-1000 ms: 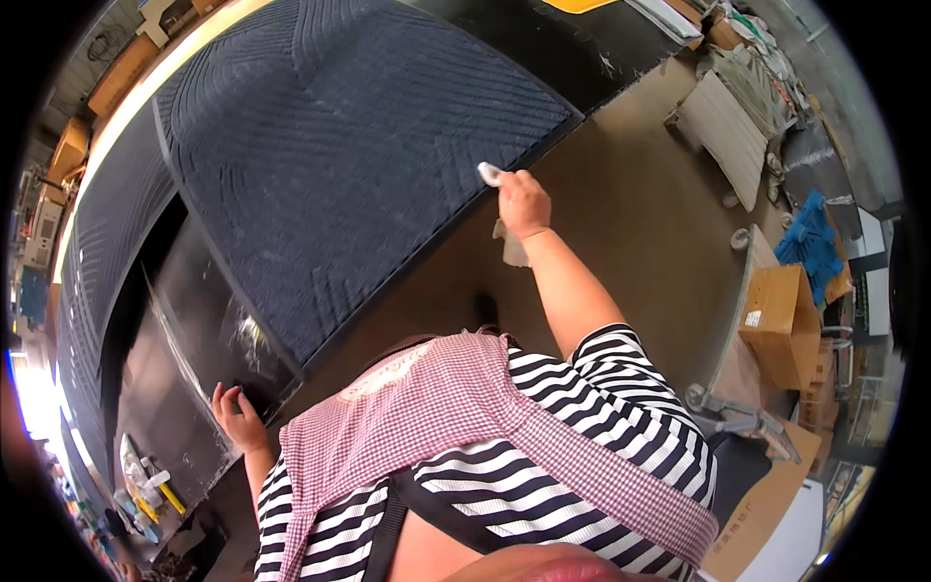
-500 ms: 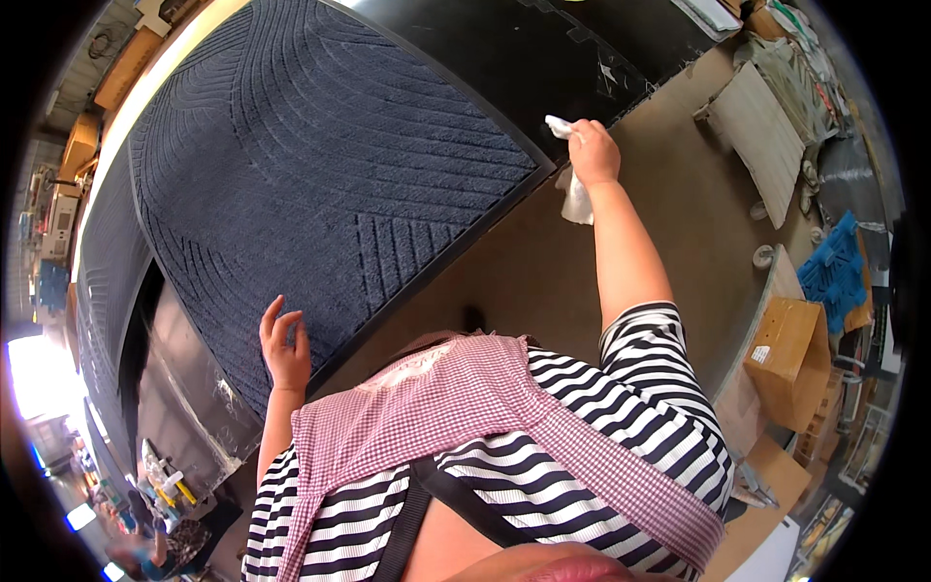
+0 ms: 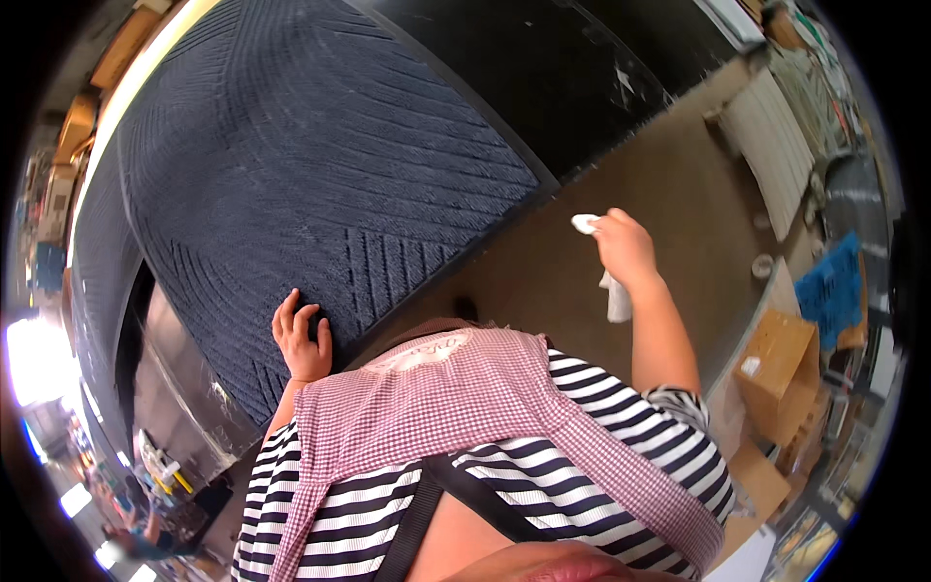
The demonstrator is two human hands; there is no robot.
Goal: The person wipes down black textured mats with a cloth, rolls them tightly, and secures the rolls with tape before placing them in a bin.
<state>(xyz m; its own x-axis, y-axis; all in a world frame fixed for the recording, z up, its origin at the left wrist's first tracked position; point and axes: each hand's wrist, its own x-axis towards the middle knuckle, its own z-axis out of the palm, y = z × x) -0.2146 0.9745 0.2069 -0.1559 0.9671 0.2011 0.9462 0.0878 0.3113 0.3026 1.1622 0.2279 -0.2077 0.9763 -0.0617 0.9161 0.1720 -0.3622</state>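
Note:
A dark blue mat (image 3: 320, 145) with carved line patterns and a black border lies on the black table (image 3: 504, 73). My left hand (image 3: 303, 339) rests at the mat's near left part, its fingers spread and slightly bent, holding nothing. Off the table's near edge, over the brown floor, my right hand (image 3: 626, 247) is closed around a white cloth (image 3: 618, 299). One end of the cloth sticks out past my fingertips and the rest hangs below my hand.
A pale panel (image 3: 771, 145) stands at the far right. An open cardboard box (image 3: 778, 373) and a blue plastic piece (image 3: 829, 291) are on the right. Tools with yellow handles (image 3: 175, 475) lie at the lower left, near another person (image 3: 150, 532).
My right hand with the white cloth has come nearer to my body, away from the mat's corner. My left hand has shifted slightly right and lowered onto the mat.

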